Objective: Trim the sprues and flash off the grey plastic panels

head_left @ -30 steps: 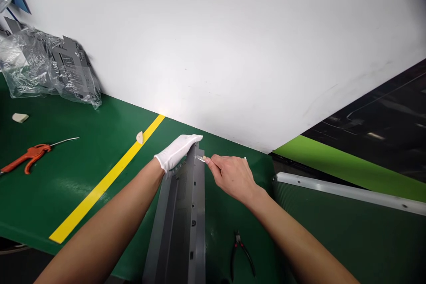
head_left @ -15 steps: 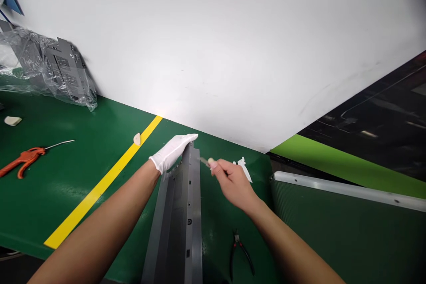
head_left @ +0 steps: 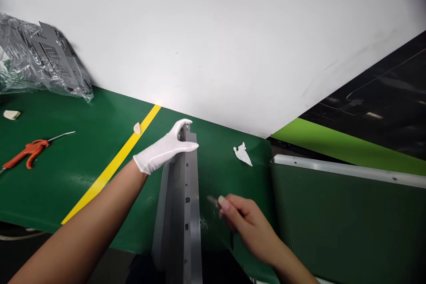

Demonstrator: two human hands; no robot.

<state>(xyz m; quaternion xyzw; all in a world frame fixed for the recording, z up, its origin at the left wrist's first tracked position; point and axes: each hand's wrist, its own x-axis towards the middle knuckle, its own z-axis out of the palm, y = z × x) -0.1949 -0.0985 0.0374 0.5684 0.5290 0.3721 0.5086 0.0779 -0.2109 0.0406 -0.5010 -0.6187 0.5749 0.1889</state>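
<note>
A long grey housing panel (head_left: 192, 213) stands on its edge and runs from my body toward the wall. My left hand (head_left: 163, 148), in a white glove, grips its far end, with the thumb across the top edge and the fingers curled round the tip. To the right of the panel, clear of it, my bare right hand (head_left: 248, 219) pinches a small thin blade (head_left: 212, 200). Motion blurs the blade, so its exact kind is unclear. Beneath that hand, a dark handle of the black pliers (head_left: 232, 240) peeks out.
On the green table (head_left: 109, 133) lie an orange air blow gun (head_left: 31, 150), a beige wedge (head_left: 137, 128) beside the yellow tape (head_left: 115, 164), and a crumpled white glove (head_left: 242, 154). Plastic-wrapped grey parts (head_left: 56, 53) lean on the white wall (head_left: 213, 44). A metal-edged green conveyor (head_left: 349, 213) adjoins at right.
My right hand has drawn the blade back along the panel toward me, over the pliers. The left hand has turned, its thumb now over the panel's top edge. The view has shifted slightly.
</note>
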